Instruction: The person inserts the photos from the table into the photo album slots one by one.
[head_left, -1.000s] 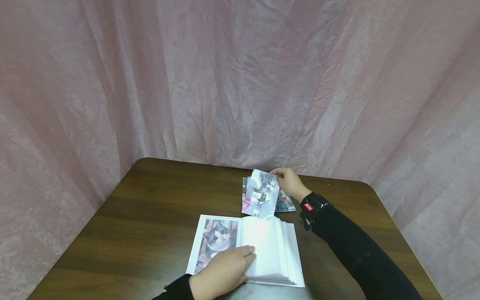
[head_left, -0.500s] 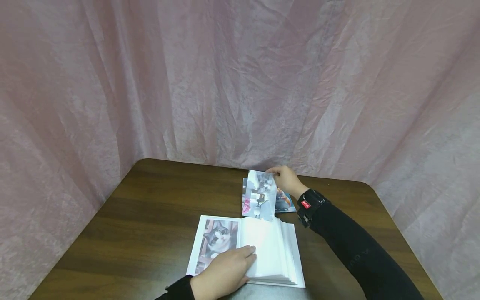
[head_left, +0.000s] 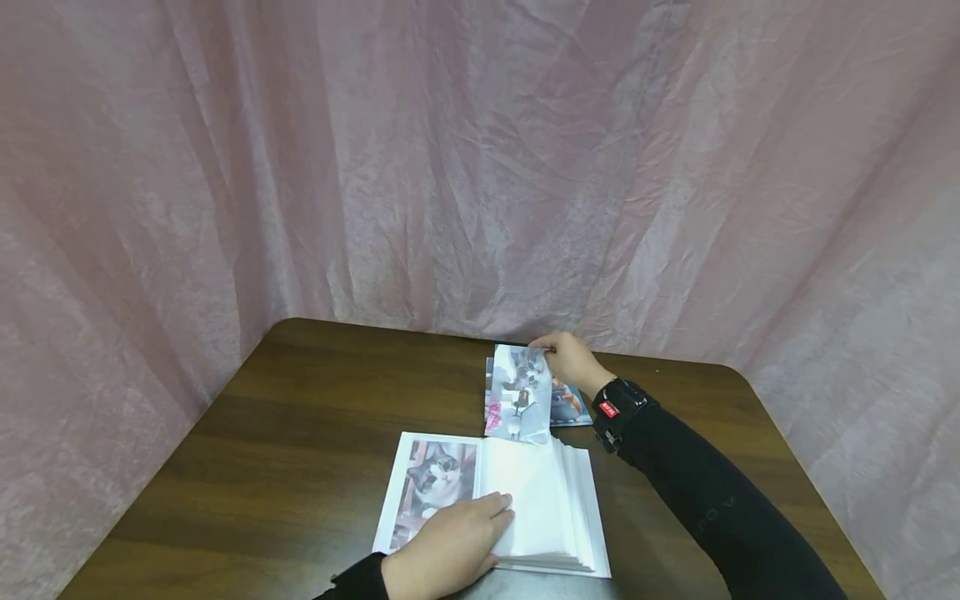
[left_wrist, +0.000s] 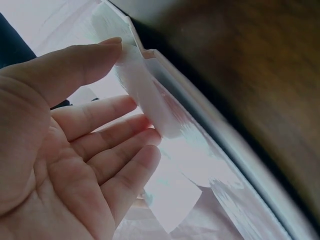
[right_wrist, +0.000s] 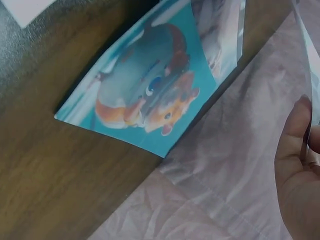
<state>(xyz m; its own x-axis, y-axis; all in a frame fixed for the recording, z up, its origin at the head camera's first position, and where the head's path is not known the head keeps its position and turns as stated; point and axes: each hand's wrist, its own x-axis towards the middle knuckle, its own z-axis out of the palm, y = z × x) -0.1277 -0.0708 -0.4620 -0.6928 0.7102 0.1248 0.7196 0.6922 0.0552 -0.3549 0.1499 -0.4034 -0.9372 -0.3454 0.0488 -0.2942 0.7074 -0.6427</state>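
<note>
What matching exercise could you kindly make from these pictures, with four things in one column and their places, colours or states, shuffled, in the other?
Column one
1. Album
2. Left hand
3. Right hand
4. Curtain

Column two
A. Pinches a photo by its edge
B. Pink, hanging behind the table
C. Rests on white pages, holding no photo
D. Lies open, a cat picture on one side

Pairs: 1-D, 2-C, 3-A, 4-B
</note>
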